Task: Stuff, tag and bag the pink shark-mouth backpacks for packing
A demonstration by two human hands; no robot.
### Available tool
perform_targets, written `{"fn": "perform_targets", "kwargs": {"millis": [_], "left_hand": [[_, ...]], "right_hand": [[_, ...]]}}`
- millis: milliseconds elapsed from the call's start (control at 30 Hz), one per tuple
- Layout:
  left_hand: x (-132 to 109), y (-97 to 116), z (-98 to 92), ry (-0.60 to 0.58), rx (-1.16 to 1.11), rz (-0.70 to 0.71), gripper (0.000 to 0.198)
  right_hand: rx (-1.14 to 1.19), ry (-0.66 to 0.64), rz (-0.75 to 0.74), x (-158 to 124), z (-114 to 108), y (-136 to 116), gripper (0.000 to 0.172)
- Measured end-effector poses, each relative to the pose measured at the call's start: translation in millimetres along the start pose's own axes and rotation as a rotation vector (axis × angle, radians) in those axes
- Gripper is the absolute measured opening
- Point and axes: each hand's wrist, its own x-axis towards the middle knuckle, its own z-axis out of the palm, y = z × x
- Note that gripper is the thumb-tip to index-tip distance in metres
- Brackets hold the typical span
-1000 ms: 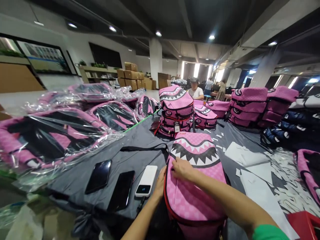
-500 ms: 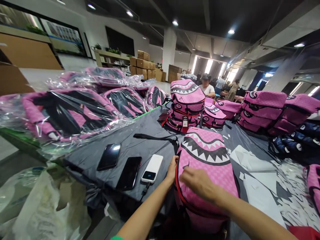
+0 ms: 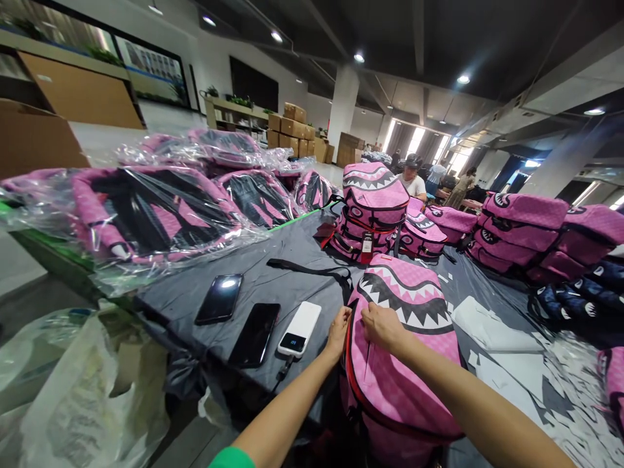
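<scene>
A pink backpack (image 3: 414, 370) with a printed shark mouth lies face up on a grey-covered table (image 3: 273, 289), just right of a white power bank (image 3: 299, 320). Its long axis runs straight away from the person wearing the camera. The toothed mouth sits at the far end, and the near end hangs over the table edge toward the person.

Both bare forearms reach in from the bottom of the frame and meet at the backpack's left edge, on the side facing the power bank. The left hand (image 3: 338, 328) lies between the power bank and the backpack. Its wrist is straight and its fingers are curled closed over the red-trimmed side seam. The right hand (image 3: 383, 325) rests on the top face just right of the left hand and almost touches it, with its knuckles raised. Its fingers are bunched together with the tips pressed into the fabric below the teeth; whether they pinch anything cannot be told.

Two dark phones (image 3: 255, 334) lie side by side just left of the power bank. A black strap (image 3: 307, 268) trails across the cloth beyond it. Further beyond and to the right stands a stack of pink backpacks (image 3: 373, 211). Well to the left of the power bank are backpacks in clear plastic bags (image 3: 151, 214). White paper sheets (image 3: 492, 325) lie to the right, past the backpack.
</scene>
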Motion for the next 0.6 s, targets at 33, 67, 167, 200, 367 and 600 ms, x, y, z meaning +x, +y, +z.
{"fn": "perform_targets", "kwargs": {"millis": [33,67,167,200,367,600], "left_hand": [[0,-1,1.5,-0.001,-0.004,-0.003,0.010],[0,-1,2.7,-0.001,-0.007,-0.004,0.011],[1,-1,4.3,0.013,-0.013,0.003,0.013],[0,-1,4.4,0.020,-0.017,0.007,0.011],[-4,-3,7.9,0.090,-0.048,0.009,0.011],[-16,-7,19.2,0.157,-0.113,-0.009,0.019]], "right_hand": [[0.001,-0.001,0.000,0,0,1,0.023],[0.002,0.000,-0.001,1,0,2,0.023],[0.009,0.008,-0.027,3,-3,1,0.023],[0.009,0.015,-0.044,0,-3,0,0.025],[0.007,0.134,-0.335,-48,21,-20,0.016],[0.318,0.233,-0.342,-63,21,-14,0.020]]}}
